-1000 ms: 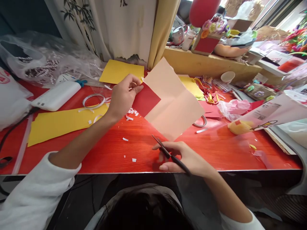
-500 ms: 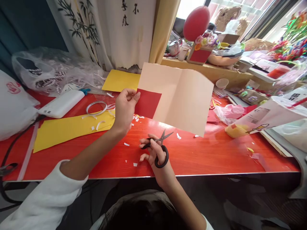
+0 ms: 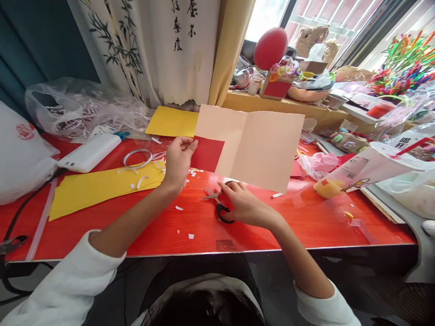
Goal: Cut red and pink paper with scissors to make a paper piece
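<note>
The left hand (image 3: 178,158) pinches the big pale paper sheet (image 3: 263,147) by one corner; it may flop. The right hand (image 3: 244,206) rests on the black scissors (image 3: 217,202), grip unclear; the points may poke.

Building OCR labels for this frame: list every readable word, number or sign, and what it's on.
White curtain: black brush-written Chinese characters; one seems to read "不", the rest too cursive or cropped.
White plastic bag: red print, blurred.
White package: printed label, too small to read.
Beige sheet in the left hand: no text.
</note>
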Demonstrator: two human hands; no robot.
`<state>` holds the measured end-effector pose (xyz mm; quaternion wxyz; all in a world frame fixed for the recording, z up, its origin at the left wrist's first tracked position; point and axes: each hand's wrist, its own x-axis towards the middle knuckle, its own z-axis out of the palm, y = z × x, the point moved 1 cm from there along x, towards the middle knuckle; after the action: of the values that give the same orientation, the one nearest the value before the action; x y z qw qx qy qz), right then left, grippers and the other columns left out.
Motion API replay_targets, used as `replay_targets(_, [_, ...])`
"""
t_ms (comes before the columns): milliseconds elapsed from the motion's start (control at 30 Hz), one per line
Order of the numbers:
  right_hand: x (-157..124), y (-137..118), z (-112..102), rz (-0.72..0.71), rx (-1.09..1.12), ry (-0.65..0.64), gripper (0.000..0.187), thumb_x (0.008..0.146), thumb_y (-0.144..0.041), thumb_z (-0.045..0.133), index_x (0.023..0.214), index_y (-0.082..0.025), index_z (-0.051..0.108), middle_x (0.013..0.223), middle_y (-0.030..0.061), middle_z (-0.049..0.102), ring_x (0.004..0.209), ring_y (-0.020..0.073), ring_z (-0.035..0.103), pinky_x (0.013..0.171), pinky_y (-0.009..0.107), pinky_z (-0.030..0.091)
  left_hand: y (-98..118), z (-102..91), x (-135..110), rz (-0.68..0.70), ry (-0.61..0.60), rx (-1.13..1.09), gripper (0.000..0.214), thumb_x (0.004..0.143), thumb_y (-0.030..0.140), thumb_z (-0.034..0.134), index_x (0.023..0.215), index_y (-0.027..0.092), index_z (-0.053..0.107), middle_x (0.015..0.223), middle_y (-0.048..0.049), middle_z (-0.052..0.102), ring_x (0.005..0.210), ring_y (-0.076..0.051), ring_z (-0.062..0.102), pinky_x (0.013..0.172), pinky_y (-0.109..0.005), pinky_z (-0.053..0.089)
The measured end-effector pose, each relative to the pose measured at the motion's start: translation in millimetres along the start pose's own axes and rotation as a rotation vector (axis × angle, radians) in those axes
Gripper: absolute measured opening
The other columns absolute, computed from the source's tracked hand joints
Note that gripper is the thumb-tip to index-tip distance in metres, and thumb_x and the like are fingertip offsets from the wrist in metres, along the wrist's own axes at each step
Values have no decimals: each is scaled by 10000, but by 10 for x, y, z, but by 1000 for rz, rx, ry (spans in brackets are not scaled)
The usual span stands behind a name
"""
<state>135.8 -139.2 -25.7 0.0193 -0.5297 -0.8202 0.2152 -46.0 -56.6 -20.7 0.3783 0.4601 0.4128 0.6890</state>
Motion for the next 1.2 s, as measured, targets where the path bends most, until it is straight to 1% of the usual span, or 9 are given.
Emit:
replay_targets(67, [23, -46, -46, -40, -79, -25, 795, 742, -267, 630, 1458, -161, 300, 1327, 151, 482, 1234, 309, 413, 986, 426, 381, -32, 2, 2, 3, 10, 13, 93, 734, 195, 674, 755, 154, 593, 740, 4, 605, 719, -97, 546, 717, -229, 421])
replay_targets(167, [77, -131, -72, -78, -138, 25, 634, 794, -329, 604, 1393, -211, 434, 1252, 125, 558, 1207, 291, 451, 998, 421, 353, -76, 2, 5, -1, 28, 25, 88, 740, 192, 664, 756, 155, 586, 730, 7, 599, 709, -95, 542, 703, -224, 417])
replay_targets(333, [213, -175, -2, -28, -106, 113, 441, 862, -328, 538, 1294, -246, 557, 1159, 130, 582, 1090, 289, 513, 955, 422, 374, -117, -7, 7, 9, 44, 39, 79, 751, 192, 651, 758, 161, 579, 740, 7, 594, 721, -98, 546, 713, -226, 418])
replay_targets(533, [289, -81, 41, -103, 368, 34, 759, 722, -368, 688, 1410, -222, 404, 1365, 105, 472, 1304, 282, 351, 1039, 417, 348, -134, -16, 7, 27, 54, 69, 94, 759, 224, 653, 774, 166, 580, 765, -8, 601, 733, -113, 553, 721, -244, 427])
replay_targets(600, [314, -76, 47, -63, 590, 143, 682, 717, -400, 694, 1345, -230, 489, 1338, 94, 519, 1247, 270, 444, 1015, 411, 378, -138, -14, 6, 32, 58, 78, 95, 763, 228, 652, 778, 168, 579, 775, -12, 600, 740, -116, 549, 724, -248, 428])
replay_targets(700, [381, -112, 87, -14, 969, 356, 429, 744, -458, 668, 1087, -202, 672, 1090, 84, 674, 1011, 242, 612, 893, 375, 462, -141, -3, 0, 47, 74, 79, 90, 772, 223, 643, 785, 169, 572, 784, -13, 593, 750, -118, 542, 731, -250, 427])
replay_targets(800, [457, -174, 155, -21, 1258, 442, 337, 742, -481, 667, 863, -171, 723, 889, 75, 712, 841, 207, 650, 817, 344, 490, -135, 16, -22, 68, 89, 84, 86, 784, 224, 630, 789, 172, 562, 784, -11, 584, 756, -119, 541, 736, -249, 427])
replay_targets(1000, [495, -234, 202, -80, 1469, 525, 276, 745, -421, 689, 749, -147, 726, 797, 77, 718, 706, 173, 662, 709, 306, 530, -96, 44, -83, 90, 99, 132, 91, 806, 252, 615, 792, 187, 553, 794, -4, 586, 777, -122, 550, 736, -243, 427])
replay_targets(1200, [492, -198, 170, -64, 1453, 584, 259, 756, -400, 686, 707, -149, 725, 790, 73, 731, 689, 170, 684, 714, 308, 553, -56, 54, -110, 79, 83, 121, 105, 811, 280, 615, 803, 191, 559, 819, -7, 591, 797, -123, 554, 757, -238, 431])
